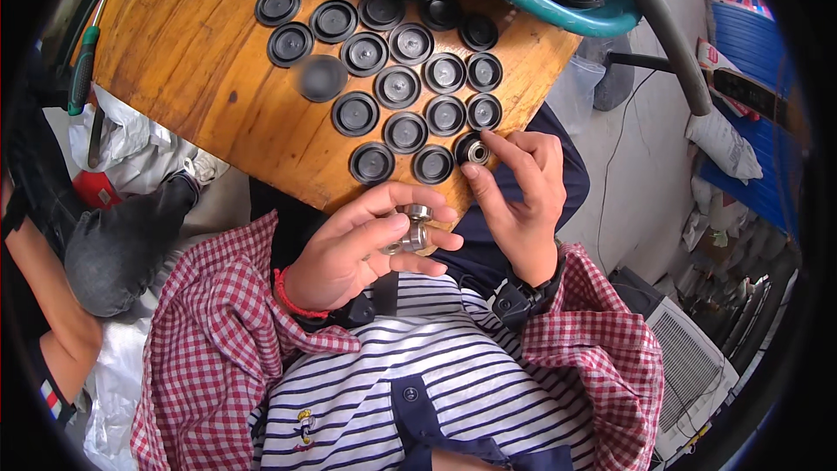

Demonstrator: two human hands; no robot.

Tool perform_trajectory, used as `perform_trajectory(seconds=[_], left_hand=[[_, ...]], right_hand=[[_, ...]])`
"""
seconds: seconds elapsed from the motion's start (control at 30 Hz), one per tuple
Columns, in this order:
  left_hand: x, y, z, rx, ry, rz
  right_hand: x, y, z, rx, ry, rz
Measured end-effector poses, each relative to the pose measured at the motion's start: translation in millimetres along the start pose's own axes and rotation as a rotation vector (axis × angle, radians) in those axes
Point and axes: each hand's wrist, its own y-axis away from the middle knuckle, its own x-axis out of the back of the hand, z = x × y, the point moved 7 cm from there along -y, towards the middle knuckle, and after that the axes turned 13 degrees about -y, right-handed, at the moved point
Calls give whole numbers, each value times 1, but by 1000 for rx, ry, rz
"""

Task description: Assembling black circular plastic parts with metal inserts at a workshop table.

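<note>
My left hand (pixel 362 240) is closed around a few shiny ball bearings (pixel 417 231), held between thumb and fingers just off the table's near edge. The thumb and forefinger of my right hand (pixel 521 187) pinch another ball bearing (pixel 477 152), which sits in a round black plastic cap at the near right of the group. Several more black caps (pixel 405 132) lie spread in loose rows with their hollow sides up; those I can make out hold no bearing. One cap-sized round patch (pixel 323 78) among them is blurred.
The caps lie on a wooden table (pixel 174 78). A teal basin (pixel 523 13) of black parts stands at its far right, below a grey curved tube (pixel 667 26). A green-handled screwdriver (pixel 83 70) is at the left edge. Another person's arm (pixel 57 296) shows at left.
</note>
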Motion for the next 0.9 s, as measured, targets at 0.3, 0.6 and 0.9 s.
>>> perform_trajectory(seconds=[0.3,0.6,0.9], left_hand=[[-1,2,-2,-13,8,-14],[-2,1,-1,-7,-7,-3],[1,-1,-14,-34,134,-15]], right_hand=[[-2,2,-4,7,46,-23],[-9,15,9,-63,-51,68],[-21,7,-46,272,-145,-287]])
